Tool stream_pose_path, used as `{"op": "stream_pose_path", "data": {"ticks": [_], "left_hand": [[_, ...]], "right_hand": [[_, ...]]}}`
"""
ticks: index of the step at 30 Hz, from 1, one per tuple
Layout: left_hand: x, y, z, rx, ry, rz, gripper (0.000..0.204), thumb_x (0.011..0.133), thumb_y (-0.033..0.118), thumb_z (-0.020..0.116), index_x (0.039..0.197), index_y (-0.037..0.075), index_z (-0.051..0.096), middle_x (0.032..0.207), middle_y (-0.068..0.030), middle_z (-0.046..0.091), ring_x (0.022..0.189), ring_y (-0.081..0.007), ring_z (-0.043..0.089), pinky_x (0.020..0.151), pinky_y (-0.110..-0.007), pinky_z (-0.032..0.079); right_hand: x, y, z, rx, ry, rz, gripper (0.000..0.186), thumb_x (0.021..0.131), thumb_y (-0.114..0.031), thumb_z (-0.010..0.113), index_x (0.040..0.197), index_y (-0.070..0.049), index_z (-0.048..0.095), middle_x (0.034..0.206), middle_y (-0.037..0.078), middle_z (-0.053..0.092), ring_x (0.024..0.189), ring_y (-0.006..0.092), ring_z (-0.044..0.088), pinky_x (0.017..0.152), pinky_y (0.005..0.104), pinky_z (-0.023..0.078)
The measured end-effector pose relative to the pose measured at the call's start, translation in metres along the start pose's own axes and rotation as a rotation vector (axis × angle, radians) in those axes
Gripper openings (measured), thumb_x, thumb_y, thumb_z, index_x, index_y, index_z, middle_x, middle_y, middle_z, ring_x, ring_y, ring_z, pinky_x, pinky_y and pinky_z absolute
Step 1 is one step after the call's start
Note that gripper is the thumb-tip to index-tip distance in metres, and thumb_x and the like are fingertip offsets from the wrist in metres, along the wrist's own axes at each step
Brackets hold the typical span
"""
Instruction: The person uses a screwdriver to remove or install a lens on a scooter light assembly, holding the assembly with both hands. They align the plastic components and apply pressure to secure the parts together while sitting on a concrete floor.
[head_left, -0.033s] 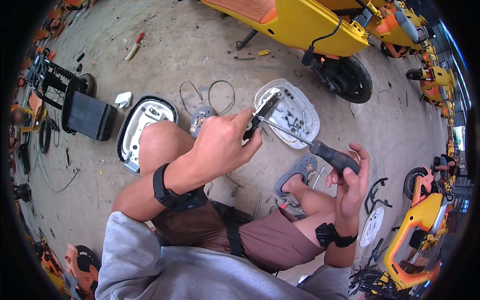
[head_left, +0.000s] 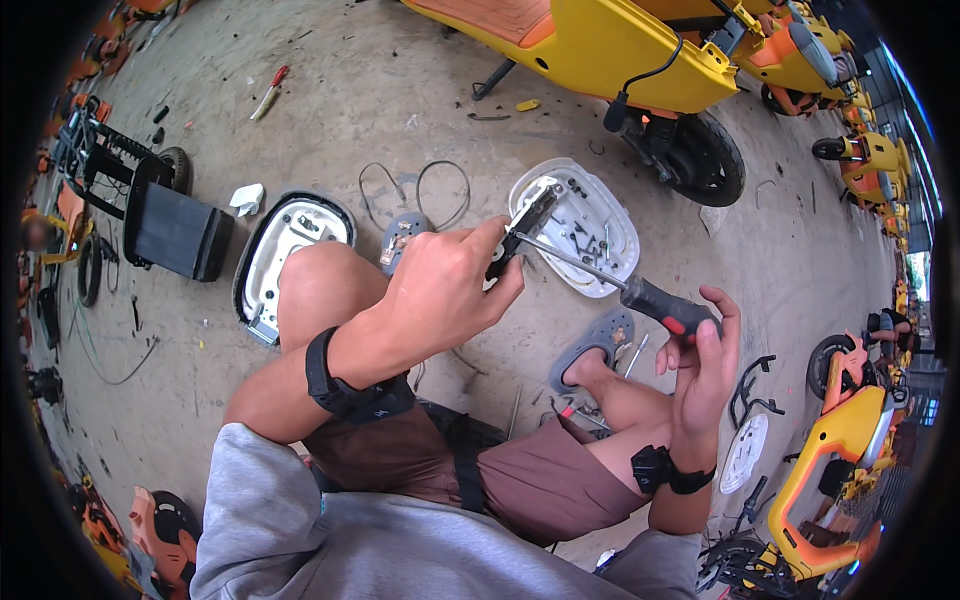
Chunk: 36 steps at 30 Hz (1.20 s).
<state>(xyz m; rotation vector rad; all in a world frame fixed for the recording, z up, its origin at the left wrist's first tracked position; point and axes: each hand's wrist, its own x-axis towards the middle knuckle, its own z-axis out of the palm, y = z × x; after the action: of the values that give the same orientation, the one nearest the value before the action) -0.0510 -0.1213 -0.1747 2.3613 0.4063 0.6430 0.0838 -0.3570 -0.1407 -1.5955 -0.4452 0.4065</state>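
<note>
My left hand (head_left: 445, 282) is closed around a narrow black and silver metal part (head_left: 535, 215), held up in front of me. The tip of a screwdriver (head_left: 665, 306) with a black and red handle meets this part beside my left fingertips. My right hand (head_left: 705, 350) grips the back end of that handle between thumb and fingers, with one finger raised off it. Beyond and below the held part, a white plastic tray-like cover (head_left: 625, 262) lies on the floor with several screws and small fittings in it.
Left of my knee lies a white housing with a black rim (head_left: 249, 262). A black box (head_left: 175, 232) stands farther left. A yellow scooter (head_left: 600, 60) is parked ahead, its wheel (head_left: 705, 160) near the cover. A red-handled tool (head_left: 270, 92) and cable (head_left: 440, 165) lie on the floor.
The screwdriver handle has turned in my right hand, bringing its red patch into sight. My right thumb has shifted along with it. My left hand and the metal part stay in place.
</note>
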Motion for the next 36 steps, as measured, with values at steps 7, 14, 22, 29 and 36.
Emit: {"op": "stream_pose_path", "data": {"ticks": [7, 14, 22, 29, 36], "left_hand": [[0.001, 0.0, -0.001, -0.011, 0.012, 0.008, 0.034, 0.077, 0.014, 0.07, 0.107, -0.003, 0.063, 0.057, -0.015, 0.058, 0.048, -0.0278, 0.059, 0.046, -0.036, 0.046], [0.002, 0.0, -0.001, -0.004, 0.009, 0.008, 0.034, 0.077, 0.013, 0.071, 0.106, -0.003, 0.064, 0.058, -0.0157, 0.059, 0.048, -0.0278, 0.06, 0.047, -0.036, 0.047], [-0.001, 0.001, 0.0, -0.005, 0.0, 0.003, 0.034, 0.078, 0.013, 0.07, 0.107, -0.002, 0.064, 0.059, -0.0161, 0.059, 0.049, -0.0273, 0.061, 0.047, -0.036, 0.047], [0.001, 0.003, -0.002, -0.009, -0.008, 0.004, 0.025, 0.079, 0.013, 0.067, 0.096, -0.005, 0.061, 0.06, -0.0165, 0.06, 0.052, -0.0332, 0.061, 0.049, -0.041, 0.048], [0.003, 0.002, 0.001, 0.007, -0.007, 0.0, 0.032, 0.079, 0.013, 0.07, 0.105, -0.003, 0.064, 0.059, -0.0165, 0.06, 0.049, -0.027, 0.062, 0.046, -0.035, 0.047]], "right_hand": [[0.0, 0.005, -0.001, -0.075, -0.036, -0.118, 0.048, 0.097, -0.033, 0.048, 0.13, 0.001, 0.04, 0.085, 0.008, 0.059, 0.062, 0.0109, 0.052, 0.055, 0.0238, 0.044], [0.001, 0.001, -0.003, -0.075, -0.094, -0.034, 0.053, 0.093, -0.028, 0.054, 0.132, 0.002, 0.037, 0.094, 0.009, 0.057, 0.067, 0.011, 0.053, 0.057, 0.0236, 0.044], [-0.001, -0.007, -0.004, -0.004, -0.117, 0.026, 0.051, 0.094, -0.026, 0.053, 0.133, 0.001, 0.037, 0.087, 0.008, 0.056, 0.065, 0.0116, 0.053, 0.057, 0.0236, 0.044], [-0.001, -0.002, -0.011, -0.072, -0.09, 0.033, 0.055, 0.092, -0.027, 0.055, 0.134, 0.002, 0.036, 0.092, 0.01, 0.06, 0.066, 0.0118, 0.054, 0.057, 0.0228, 0.044], [-0.003, 0.003, -0.004, -0.122, -0.08, -0.124, 0.049, 0.097, -0.032, 0.05, 0.131, 0.001, 0.039, 0.082, 0.007, 0.058, 0.063, 0.0096, 0.053, 0.053, 0.0217, 0.043]]}}
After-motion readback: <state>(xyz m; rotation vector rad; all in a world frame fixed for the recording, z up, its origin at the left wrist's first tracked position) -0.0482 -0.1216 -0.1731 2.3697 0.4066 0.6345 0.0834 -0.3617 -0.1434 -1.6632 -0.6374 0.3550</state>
